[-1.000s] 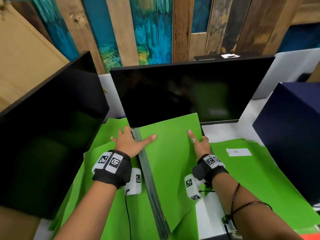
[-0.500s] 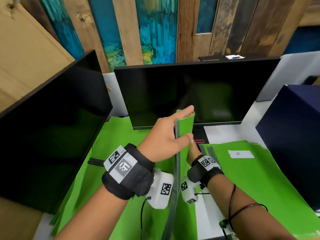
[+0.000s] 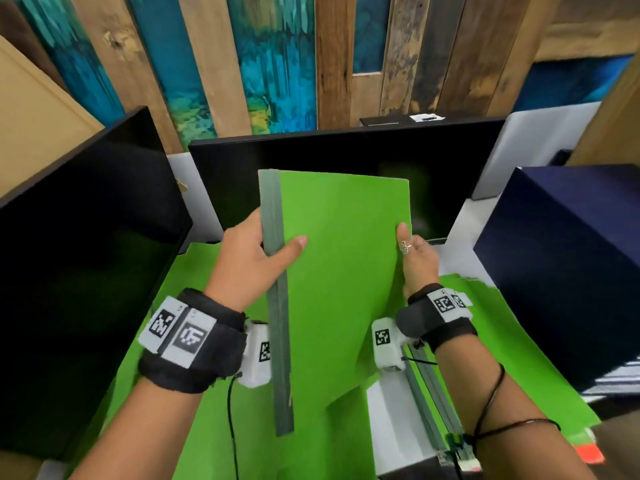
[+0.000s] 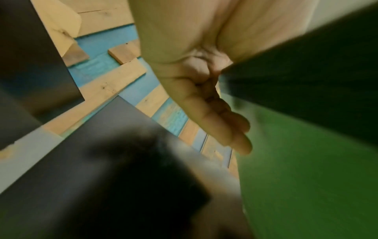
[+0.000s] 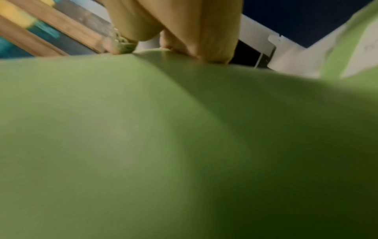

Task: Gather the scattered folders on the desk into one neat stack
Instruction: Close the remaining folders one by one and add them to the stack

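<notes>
Head view: my left hand [image 3: 254,261] grips the grey spine [image 3: 277,306] of a green folder [image 3: 343,265], thumb laid across the front cover and the fingers curled behind the spine. My right hand [image 3: 417,261] pinches the opposite long edge of the same folder, thumb on the front, the other fingers hidden behind the cover. Left wrist view: my fingers [image 4: 229,122] lie together, fairly straight, along the back of the folder [image 4: 306,161]. Right wrist view: blurred green cover [image 5: 163,145] fills most of the picture, and only the fingertips [image 5: 204,48] at its edge can be made out.

The folder is held between both hands, lifted clear of the desk and tilted up toward me, in front of the middle monitor [image 3: 346,154]. Below it more green folders [image 3: 207,282] lie spread on the left of the desk, and a further group [image 3: 502,358] lies to the right, beside a dark blue box [image 3: 561,271]. A strip of white desk [image 3: 388,427] shows between the two groups. A second monitor [image 3: 86,271] stands at the left.

Step in hand, as I judge it: one folder has been picked up and is being carried to a pile; the gathering is not yet finished, since folders lie in at least two separate groups. The next move calls for choosing one group as the base, lowering this folder flat on it with spine and corners matched, and keeping both edges held so the cover does not flop open.
</notes>
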Demonstrator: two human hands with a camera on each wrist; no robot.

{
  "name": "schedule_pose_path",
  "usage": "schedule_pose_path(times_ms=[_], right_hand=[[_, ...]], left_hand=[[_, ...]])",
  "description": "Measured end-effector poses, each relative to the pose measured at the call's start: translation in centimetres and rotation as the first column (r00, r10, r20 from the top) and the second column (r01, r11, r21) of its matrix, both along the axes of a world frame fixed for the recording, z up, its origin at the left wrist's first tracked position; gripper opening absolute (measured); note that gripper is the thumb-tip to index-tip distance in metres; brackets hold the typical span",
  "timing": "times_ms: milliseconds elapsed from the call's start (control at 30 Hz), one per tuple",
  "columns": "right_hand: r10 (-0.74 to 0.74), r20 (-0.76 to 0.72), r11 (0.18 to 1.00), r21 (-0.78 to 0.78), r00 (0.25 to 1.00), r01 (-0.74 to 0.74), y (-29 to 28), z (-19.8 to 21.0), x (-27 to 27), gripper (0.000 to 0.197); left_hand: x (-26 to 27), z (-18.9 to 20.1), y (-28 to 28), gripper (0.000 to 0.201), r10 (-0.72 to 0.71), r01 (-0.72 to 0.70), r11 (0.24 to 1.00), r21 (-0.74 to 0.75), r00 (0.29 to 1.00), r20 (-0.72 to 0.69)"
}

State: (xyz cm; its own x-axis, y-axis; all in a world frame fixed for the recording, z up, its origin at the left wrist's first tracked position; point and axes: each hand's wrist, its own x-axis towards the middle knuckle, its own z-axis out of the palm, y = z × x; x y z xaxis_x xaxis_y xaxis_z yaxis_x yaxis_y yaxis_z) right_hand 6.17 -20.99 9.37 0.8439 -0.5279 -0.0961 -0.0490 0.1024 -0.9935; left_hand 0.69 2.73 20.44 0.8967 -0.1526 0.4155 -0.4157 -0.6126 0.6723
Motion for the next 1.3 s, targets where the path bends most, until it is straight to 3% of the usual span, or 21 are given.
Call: schedule_pose_path(times_ms=[67, 167, 267, 333, 433, 533, 633, 667, 733, 767, 867, 967, 1067, 1133, 1233, 1300], right_hand=[[-0.07, -0.064, 0.978, -0.201, 0.995, 0.056, -2.2, 0.5, 0.1, 0.052], [-0.132, -0.173, 0.92, -0.388, 0.976, 0.056, -5.6, -0.7, -0.4, 0.032], [-0.171, -0.362, 0.875, -0.484, 0.916, -0.027, -8.3, -2.8, -1.7, 0.053], [-0.236, -0.425, 0.801, -0.594, 0.874, -0.072, -9.8, -3.7, -2.8, 0.061], [-0.31, -0.557, 0.674, -0.7, 0.771, -0.235, -11.8, -5.0, -4.4, 0.087], [-0.261, -0.675, 0.571, -0.684, 0.69, -0.454, -12.7, -6.9, -5.6, 0.095], [-0.074, -0.816, 0.455, -0.54, 0.574, -0.708, -11.8, -9.1, -6.2, 0.093], [-0.028, -0.854, 0.402, -0.486, 0.52, -0.776, -11.2, -9.8, -6.4, 0.094], [-0.023, -0.896, 0.331, -0.426, 0.444, -0.842, -10.2, -10.7, -6.8, 0.097], [-0.039, -0.896, 0.323, -0.429, 0.442, -0.843, -9.9, -10.9, -6.8, 0.097], [-0.046, -0.863, 0.283, -0.494, 0.503, -0.822, -8.4, -10.1, -5.8, 0.091], [0.094, -0.774, 0.218, -0.598, 0.627, -0.771, -5.2, -9.2, -3.9, 0.075], [0.288, -0.644, 0.207, -0.68, 0.708, -0.703, -0.3, -8.8, -2.5, 0.049], [0.405, -0.657, 0.214, -0.608, 0.636, -0.765, 3.7, -9.2, -2.1, 0.039], [0.462, -0.759, 0.236, -0.395, 0.46, -0.888, 9.4, -10.9, -1.9, 0.037], [0.414, -0.803, 0.371, -0.28, 0.428, -0.885, 11.3, -12.4, -1.6, 0.051]], left_hand=[[0.5, -2.0, -0.8, 0.025, -0.057, 0.065, 0.997, 0.04, 0.985, -0.163], [1.1, -5.8, -3.1, 0.056, -0.176, 0.203, 0.979, 0.014, 0.88, -0.442], [0.6, -9.6, -7.0, 0.058, -0.204, 0.235, 0.972, -0.03, 0.768, -0.606], [0.2, -12.0, -9.7, 0.057, -0.188, 0.223, 0.974, -0.033, 0.723, -0.664], [0.1, -15.3, -13.0, 0.051, -0.177, 0.211, 0.977, -0.042, 0.678, -0.713], [-0.2, -17.8, -15.6, 0.042, -0.212, 0.255, 0.965, -0.059, 0.629, -0.748], [-0.2, -19.9, -16.6, 0.07, -0.173, 0.359, 0.93, 0.072, 0.604, -0.778], [-0.2, -20.2, -16.3, 0.068, -0.162, 0.377, 0.92, 0.105, 0.612, -0.774], [0.5, -20.3, -14.9, 0.053, -0.132, 0.379, 0.903, 0.204, 0.695, -0.707], [1.0, -20.3, -13.6, 0.047, -0.1, 0.356, 0.895, 0.267, 0.745, -0.659], [2.7, -20.5, -8.3, 0.063, 0.165, 0.156, 0.848, 0.506, 0.83, -0.532], [3.2, -20.6, -2.5, 0.076, 0.475, 0.011, 0.735, 0.678, 0.705, -0.527], [3.0, -22.0, 2.9, 0.085, 0.576, 0.005, 0.686, 0.728, 0.608, -0.547], [2.4, -22.8, 5.5, 0.081, 0.606, -0.036, 0.703, 0.71, 0.554, -0.572], [1.3, -23.5, 6.6, 0.099, 0.624, -0.073, 0.722, 0.688, 0.497, -0.603], [0.3, -23.7, 5.9, 0.114, 0.607, -0.027, 0.722, 0.691, 0.503, -0.615]])
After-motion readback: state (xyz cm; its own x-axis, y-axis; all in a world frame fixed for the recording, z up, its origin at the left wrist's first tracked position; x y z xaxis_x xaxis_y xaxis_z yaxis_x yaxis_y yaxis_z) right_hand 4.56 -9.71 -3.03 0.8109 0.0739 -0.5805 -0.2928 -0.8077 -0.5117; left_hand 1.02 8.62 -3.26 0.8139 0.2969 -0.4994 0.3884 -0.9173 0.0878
